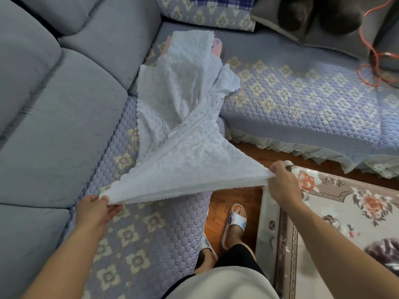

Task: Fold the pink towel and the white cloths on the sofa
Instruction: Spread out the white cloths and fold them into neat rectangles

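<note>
- Corner sofa [54, 117] in grey-blue, seat under a quilted lavender cover [138, 244] with cream flowers; wood floor and floral rug [336, 223] to the right.
- White cloth [185, 147] lies across the seat corner, near edge lifted off the cushion, far end draped back toward the corner.
- Left hand [97, 210] pinches the near left corner; right hand [282, 182] grips the opposite corner out past the seat edge, over the floor. Both hands are closed on fabric, well apart.
- Why, as I read it: the spread pulls that edge taut and straight, so corners can be matched for a fold.
- Cloth look: thin, embossed floral texture, scalloped border; still rumpled and twisted mid-length.
- Pink towel [217, 47]: only slivers show under the far end of the cloth; whether it is folded, cannot tell.
- Judgement: cloth not yet folded, early in this step.
</note>
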Demonstrator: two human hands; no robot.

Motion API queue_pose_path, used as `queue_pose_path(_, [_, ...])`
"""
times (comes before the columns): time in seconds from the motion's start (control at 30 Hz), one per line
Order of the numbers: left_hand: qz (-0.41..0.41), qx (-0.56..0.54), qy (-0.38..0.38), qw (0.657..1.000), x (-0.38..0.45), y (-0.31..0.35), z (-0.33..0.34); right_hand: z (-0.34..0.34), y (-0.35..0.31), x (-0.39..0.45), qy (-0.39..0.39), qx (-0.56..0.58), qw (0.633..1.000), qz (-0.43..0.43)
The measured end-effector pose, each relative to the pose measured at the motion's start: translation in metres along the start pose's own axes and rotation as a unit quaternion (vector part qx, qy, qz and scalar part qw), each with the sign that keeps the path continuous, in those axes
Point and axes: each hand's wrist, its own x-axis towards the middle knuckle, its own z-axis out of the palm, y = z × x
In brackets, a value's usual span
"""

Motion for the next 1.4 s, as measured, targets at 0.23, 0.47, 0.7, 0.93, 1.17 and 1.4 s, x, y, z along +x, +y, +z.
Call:
queue_pose_path(0.23, [-0.060,0.096,-0.080,0.990,-0.049,0.053,-0.005,-0.093,-0.047,-0.013,-0.200,0.379,0.879,0.208])
queue_pose_path(0.47, [0.147,-0.200,-0.202,0.948,-0.138,0.312,0.020,-0.299,-0.207,0.044,0.144,0.161,0.965,-0.149])
queue_pose_path(0.7, [0.404,-0.325,-0.188,0.834,-0.310,0.534,-0.012,-0.527,-0.382,-0.052,0.171,0.523,0.803,-0.230])
queue_pose_path(0.93, [0.362,-0.437,-0.208,0.797,-0.357,0.583,-0.049,-0.594,-0.415,-0.094,0.135,0.575,0.768,-0.249])
queue_pose_path(1.17, [0.361,-0.434,-0.141,0.813,-0.379,0.589,-0.061,-0.595,-0.443,-0.095,0.131,0.621,0.739,-0.224])
queue_pose_path(1.4, [0.362,-0.362,-0.119,0.850,-0.357,0.594,-0.066,-0.577,-0.482,-0.068,0.152,0.657,0.703,-0.225])
